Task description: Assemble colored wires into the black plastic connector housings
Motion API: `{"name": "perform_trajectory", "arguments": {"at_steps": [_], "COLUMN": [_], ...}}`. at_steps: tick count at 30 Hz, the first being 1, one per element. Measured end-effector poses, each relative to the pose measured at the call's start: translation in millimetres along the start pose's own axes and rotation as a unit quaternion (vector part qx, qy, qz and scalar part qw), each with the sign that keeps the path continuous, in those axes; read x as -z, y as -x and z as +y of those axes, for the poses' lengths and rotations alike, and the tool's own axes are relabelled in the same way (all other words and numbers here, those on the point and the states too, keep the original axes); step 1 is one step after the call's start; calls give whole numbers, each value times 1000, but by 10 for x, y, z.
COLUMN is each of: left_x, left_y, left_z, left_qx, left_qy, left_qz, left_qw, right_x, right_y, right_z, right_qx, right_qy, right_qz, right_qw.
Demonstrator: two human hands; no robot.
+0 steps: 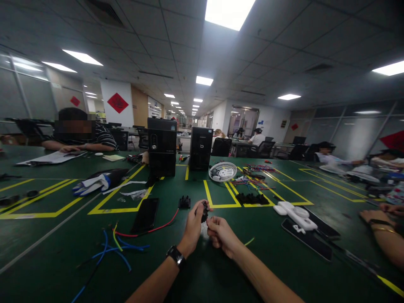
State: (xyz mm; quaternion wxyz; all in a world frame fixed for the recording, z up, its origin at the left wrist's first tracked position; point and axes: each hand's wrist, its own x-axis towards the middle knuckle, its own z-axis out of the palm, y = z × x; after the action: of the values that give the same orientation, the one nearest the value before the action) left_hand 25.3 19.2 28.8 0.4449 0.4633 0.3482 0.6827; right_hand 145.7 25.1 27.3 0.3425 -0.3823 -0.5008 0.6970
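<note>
Left hand [193, 225] pinching small black plug [205, 211] at fingertips, held just above green table [284, 261]. Right hand [221, 232] curled shut just beside, below plug; can't tell if touching. Second black plug [184, 202] on table beyond, red wire [158, 229] trailing left.

Ceiling: we note a grey tile ceiling [176, 33] with bright rectangular light panels [229, 12] running far back.
Walls: we see white walls bearing red diamond signs [118, 102].
Partitions: we record frosted glass partitions [353, 130] on the right and at far left.
Furniture: we find a long dark green table [284, 269] marked with yellow lines [120, 209]; black office chairs [221, 147] stand behind it.
Depth: we observe further desks, too blurred to detail.
</note>
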Motion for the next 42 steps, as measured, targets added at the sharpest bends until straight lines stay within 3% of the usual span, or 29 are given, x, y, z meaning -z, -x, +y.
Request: {"name": "perform_trajectory", "arguments": {"at_steps": [4,10,14,16,19,21,23,25,27,29,33,35,39,42], "left_x": [7,-30,51,108,149,117,48,-20,-47,-27,37,48,148,288], "left_y": [-11,34,-17,-44,-64,-82,-117,-166,-206,-222,-201,-210,-335,-380], "left_z": [-19,-89,-110,-112,-98,-64,-5,62,103,99,17,18,162,200], "left_qx": [-21,15,11,-13,-35,-17,8,27,38,34,-3,13,41,29], "left_qy": [-42,-62,-94,-120,-125,-58,72,192,248,237,136,145,259,241], "left_qz": [-4,31,23,41,69,92,133,173,199,211,194,191,236,254], "left_qw": [999,997,995,992,989,994,988,965,947,948,971,971,936,936], "right_x": [29,53,44,30,3,-28,-79,-144,-201,-232,-245,-245,-169,-41], "right_y": [0,-59,-69,-22,97,166,198,198,187,194,259,283,300,339], "right_z": [-37,67,100,64,-76,-183,-231,-190,-113,-99,-333,-386,-92,0], "right_qx": [13,-5,6,57,174,213,234,254,256,242,235,240,187,173], "right_qy": [20,21,152,279,458,531,564,572,580,598,629,637,671,665], "right_qz": [15,-9,15,45,64,58,65,94,115,122,111,113,130,135], "right_qw": [1000,1000,988,958,869,818,789,774,764,754,733,724,706,714]}}
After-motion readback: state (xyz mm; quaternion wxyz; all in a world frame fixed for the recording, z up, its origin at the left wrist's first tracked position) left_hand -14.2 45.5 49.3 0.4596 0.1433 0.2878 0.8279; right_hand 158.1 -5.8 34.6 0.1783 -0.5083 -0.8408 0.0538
